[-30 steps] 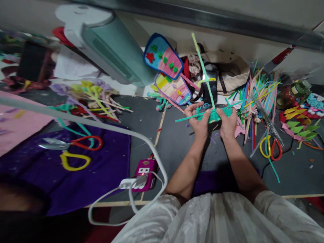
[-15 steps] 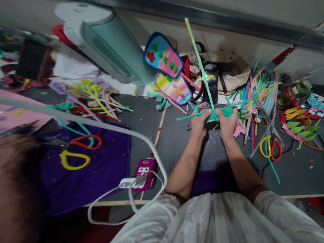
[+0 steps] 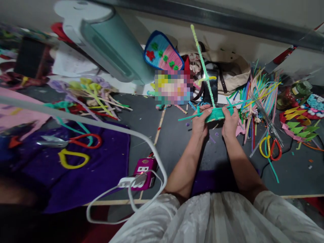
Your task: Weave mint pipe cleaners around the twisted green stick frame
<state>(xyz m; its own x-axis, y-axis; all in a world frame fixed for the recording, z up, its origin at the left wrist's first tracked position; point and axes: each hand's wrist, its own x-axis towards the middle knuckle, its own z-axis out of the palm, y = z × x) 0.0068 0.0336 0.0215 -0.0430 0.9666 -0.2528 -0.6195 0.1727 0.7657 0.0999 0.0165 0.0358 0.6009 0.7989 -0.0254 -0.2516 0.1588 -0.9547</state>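
Both hands grip a turquoise pipe-cleaner piece (image 3: 218,114) made of rows laid side by side. My left hand (image 3: 200,124) pinches its left end with the thumb on top. At the other end my right hand (image 3: 230,122) holds it the same way. From the piece a long twisted pipe-cleaner stem (image 3: 198,51), pale green with a yellowish tip, points away from me, crossed by a short yellow bit (image 3: 207,78). Loose turquoise ends stick out on both sides. The fingers under the piece are hidden.
Bundled pipe cleaners (image 3: 262,89) and scissors (image 3: 270,148) lie right. Beyond my hands are a canvas bag (image 3: 236,72) and a fan-shaped craft (image 3: 163,50). Leftward are a white cable (image 3: 121,126), a magenta power socket (image 3: 146,172), more scissors (image 3: 86,140) and another person's blurred arm (image 3: 17,192).
The stem's tip has swung slightly right and toward me. My right thumb has shifted a little right along the piece. The other person's arm has drawn back, uncovering the left scissors' blades.
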